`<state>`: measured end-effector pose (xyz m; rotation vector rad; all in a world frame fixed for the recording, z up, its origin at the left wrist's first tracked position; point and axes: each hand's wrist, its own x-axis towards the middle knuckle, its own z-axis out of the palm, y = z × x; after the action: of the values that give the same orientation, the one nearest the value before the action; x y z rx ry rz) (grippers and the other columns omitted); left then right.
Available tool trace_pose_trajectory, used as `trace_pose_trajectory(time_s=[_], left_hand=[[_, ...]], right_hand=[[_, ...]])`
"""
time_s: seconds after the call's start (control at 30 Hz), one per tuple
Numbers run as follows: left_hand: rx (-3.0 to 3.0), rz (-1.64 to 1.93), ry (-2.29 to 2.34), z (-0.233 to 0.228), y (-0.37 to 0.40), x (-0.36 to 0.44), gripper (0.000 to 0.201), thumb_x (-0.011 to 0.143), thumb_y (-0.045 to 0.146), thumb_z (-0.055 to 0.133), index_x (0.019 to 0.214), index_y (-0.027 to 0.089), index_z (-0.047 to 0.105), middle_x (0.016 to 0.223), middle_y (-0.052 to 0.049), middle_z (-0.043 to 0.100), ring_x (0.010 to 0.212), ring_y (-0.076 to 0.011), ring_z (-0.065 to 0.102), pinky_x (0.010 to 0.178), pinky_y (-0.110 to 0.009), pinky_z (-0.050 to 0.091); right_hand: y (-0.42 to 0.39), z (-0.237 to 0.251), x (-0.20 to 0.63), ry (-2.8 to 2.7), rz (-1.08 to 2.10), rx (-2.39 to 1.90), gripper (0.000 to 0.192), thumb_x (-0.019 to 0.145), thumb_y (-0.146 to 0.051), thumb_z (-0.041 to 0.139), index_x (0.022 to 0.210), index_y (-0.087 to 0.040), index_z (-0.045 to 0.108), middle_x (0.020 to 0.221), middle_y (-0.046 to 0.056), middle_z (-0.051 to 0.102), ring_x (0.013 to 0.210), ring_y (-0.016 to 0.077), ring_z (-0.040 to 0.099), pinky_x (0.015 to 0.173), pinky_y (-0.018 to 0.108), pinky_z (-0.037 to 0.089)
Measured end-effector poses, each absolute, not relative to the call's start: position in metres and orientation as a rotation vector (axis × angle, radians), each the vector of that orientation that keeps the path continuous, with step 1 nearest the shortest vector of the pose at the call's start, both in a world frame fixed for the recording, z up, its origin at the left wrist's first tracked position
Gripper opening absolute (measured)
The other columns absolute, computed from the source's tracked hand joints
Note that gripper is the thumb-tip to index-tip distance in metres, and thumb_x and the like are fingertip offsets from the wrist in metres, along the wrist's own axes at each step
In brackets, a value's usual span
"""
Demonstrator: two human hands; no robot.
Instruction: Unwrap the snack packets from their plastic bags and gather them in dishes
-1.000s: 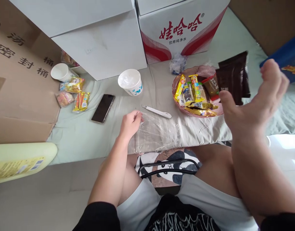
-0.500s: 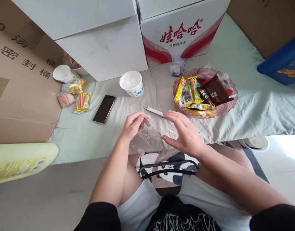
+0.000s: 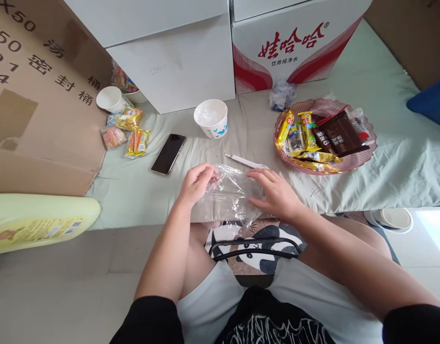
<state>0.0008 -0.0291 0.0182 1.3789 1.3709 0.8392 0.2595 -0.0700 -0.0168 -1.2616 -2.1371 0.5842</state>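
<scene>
Clear plastic [image 3: 232, 196] lies across the near edge of the bench [image 3: 134, 205], between my two hands, with its lower end hanging over the edge. On the white box [image 3: 313, 62] at the back, big red letters say 娃哈哈, with small dark ones, 饮用纯净水, below. The brown box [image 3: 15, 157] on my left says X50, 汤 and 密封桶. The yellow-green bottle [image 3: 44, 205] has a label too small to read.

My left hand [image 3: 198, 184] is curled closed, pinching one side of the plastic with thumb and fingers. My right hand [image 3: 275, 193] is half open, thumb apart from the fingers, at the other side; I cannot tell if it grips any. Both arms reach forward over my knees.

Just past the plastic is a thin white tool [image 3: 243, 160], one end close to my right fingers. Behind it stands a paper cup [image 3: 212, 122]. A phone [image 3: 168, 154] lies to the left, and a pink bowl [image 3: 363, 160] of snacks [image 3: 307, 131] sits to the right.
</scene>
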Motion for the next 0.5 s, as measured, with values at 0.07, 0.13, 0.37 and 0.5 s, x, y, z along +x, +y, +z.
trace_pose_trajectory(time_s=[0.07,0.13,0.37,0.5], left_hand=[[1.435,0.855,1.36,0.017,-0.03,-0.003,0.036,0.087,0.055,0.062,0.08,0.02,0.065,0.076,-0.005,0.072,0.066,-0.0171,0.066,0.057,-0.028,0.05],[1.511,0.874,1.362,0.016,-0.03,-0.007,0.033,0.09,0.05,0.059,0.08,0.02,0.065,0.077,-0.004,0.072,0.065,-0.0161,0.064,0.062,-0.028,0.052],[1.689,0.729,1.469,0.016,-0.031,-0.017,0.027,0.091,0.041,0.055,0.079,0.02,0.066,0.079,-0.003,0.074,0.072,-0.017,0.067,0.071,-0.028,0.052],[1.829,0.565,1.497,0.017,-0.032,-0.021,0.023,0.08,0.037,0.071,0.097,0.021,0.071,0.097,-0.004,0.078,0.092,-0.0209,0.072,0.085,-0.03,0.054]], right_hand=[[-0.069,-0.018,0.255,-2.107,0.532,-1.325,0.017,0.093,-0.026,0.057,0.105,-0.022,0.068,0.123,0.013,0.075,0.116,0.031,0.069,0.098,0.049,0.055],[-0.066,-0.015,0.254,-2.025,0.513,-1.378,0.016,0.096,-0.025,0.052,0.092,-0.022,0.067,0.108,0.011,0.078,0.104,0.0281,0.073,0.093,0.045,0.056],[-0.065,0.002,0.263,-1.761,0.507,-1.555,0.01,0.094,-0.031,0.054,0.09,-0.024,0.059,0.082,0.006,0.076,0.075,0.0233,0.071,0.072,0.034,0.052],[-0.069,0.002,0.269,-1.62,0.555,-1.529,0.005,0.095,-0.03,0.054,0.092,-0.025,0.054,0.07,0.001,0.068,0.066,0.0203,0.067,0.066,0.032,0.049]])
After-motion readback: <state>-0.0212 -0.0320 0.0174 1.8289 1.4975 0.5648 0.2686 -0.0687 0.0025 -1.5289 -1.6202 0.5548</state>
